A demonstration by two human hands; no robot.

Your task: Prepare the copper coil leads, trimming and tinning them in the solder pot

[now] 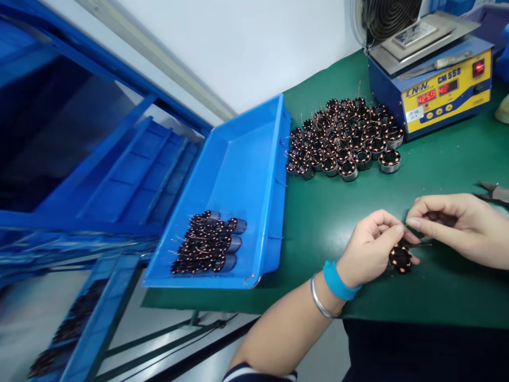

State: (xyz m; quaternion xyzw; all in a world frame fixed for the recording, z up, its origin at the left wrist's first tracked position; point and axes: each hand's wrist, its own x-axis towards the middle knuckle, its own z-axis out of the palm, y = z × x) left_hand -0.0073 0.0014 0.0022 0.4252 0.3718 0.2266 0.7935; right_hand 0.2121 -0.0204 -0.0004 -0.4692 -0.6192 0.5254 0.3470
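My left hand (376, 246), with a blue band and a silver bangle at the wrist, is closed around a small motor stator (400, 258) wound with copper wire. Its dark ring and copper coils show below my fingers, just over the green bench. Close on the right, my right hand (457, 225) pinches with thumb and forefinger at what looks like a thin wire end by the left thumb. The wire itself is too fine to make out clearly. Many similar stators (345, 135) stand grouped on the bench beyond my hands.
A blue plastic tray (274, 212) at the left holds rows of stators (210, 241). Behind the group sits a blue and yellow solder pot (445, 90) with lit red digits and a knife-like tool on top. Pliers (495, 192) lie at the right edge. Blue racks stand far left.
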